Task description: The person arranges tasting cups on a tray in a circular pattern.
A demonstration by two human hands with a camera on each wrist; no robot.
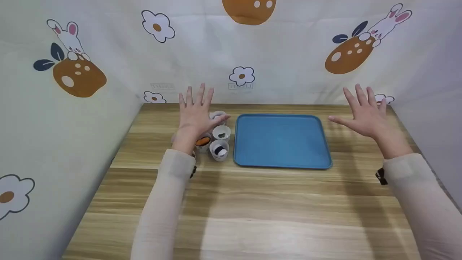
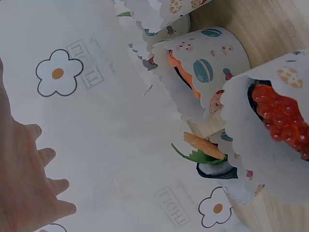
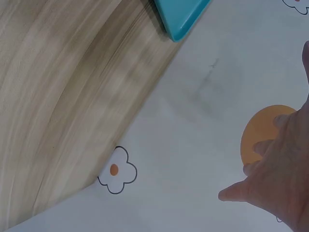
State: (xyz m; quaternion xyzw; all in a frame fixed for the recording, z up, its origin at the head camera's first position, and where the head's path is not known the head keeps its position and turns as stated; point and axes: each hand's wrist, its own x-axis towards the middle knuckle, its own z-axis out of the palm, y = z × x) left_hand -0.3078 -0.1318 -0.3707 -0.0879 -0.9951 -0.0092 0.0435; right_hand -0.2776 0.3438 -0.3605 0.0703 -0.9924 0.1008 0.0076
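Note:
Both hands are raised above the wooden table [image 1: 252, 209] with fingers spread, holding nothing. My left hand [image 1: 196, 108] hovers over a cluster of white paper cups [image 1: 219, 148] that hold sushi pieces; one cup has an orange topping [image 1: 203, 141]. The left wrist view shows these patterned cups [image 2: 212, 63] close up, one filled with red roe [image 2: 282, 118], and the left hand's fingers [image 2: 34, 188] spread at the lower left. My right hand [image 1: 364, 110] floats to the right of an empty blue tray [image 1: 281, 141]. In the right wrist view the right hand [image 3: 282, 179] shows against the wall.
A white curtain printed with flowers and rabbits [image 1: 242, 54] closes the table in at the back and on both sides. The tray's corner [image 3: 181, 17] shows at the top of the right wrist view. Bare wood lies in front of the tray.

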